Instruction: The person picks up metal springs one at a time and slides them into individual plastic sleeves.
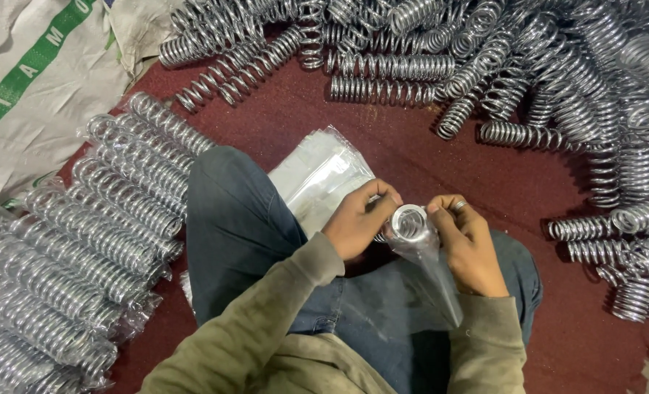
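The dark red floor (pixel 412 168) carries the bulk of the stock. A large loose heap of bare chrome coil springs (pixel 558 87) spreads across the top and right of the view. To the left lies an orderly row of bagged springs (pixel 91 241), each in clear film, packed side by side against a white woven sack (pixel 25 95). The person sits on the floor in blue jeans (pixel 237 226) and an olive sleeve (pixel 266 321). A stack of empty clear bags (pixel 324 175) rests just beyond the raised knee, touching it.

The work in hand is one spring (pixel 410 222), seen end-on between the two hands, with a clear plastic bag (pixel 434 277) trailing down from it over the lap. In my judgement the sound method here is to hold the bag mouth wide and square to the coil end, so the wire tip does not snag or tear the film, and to keep the coil straight along the sleeve.

The left hand (pixel 357 222) is partly curled, thumb and fingertips pinching the film at the spring's rim. The right hand (pixel 467 244), a ring on one finger, is likewise closed in a pinch on the bag edge at the opposite side of the rim.
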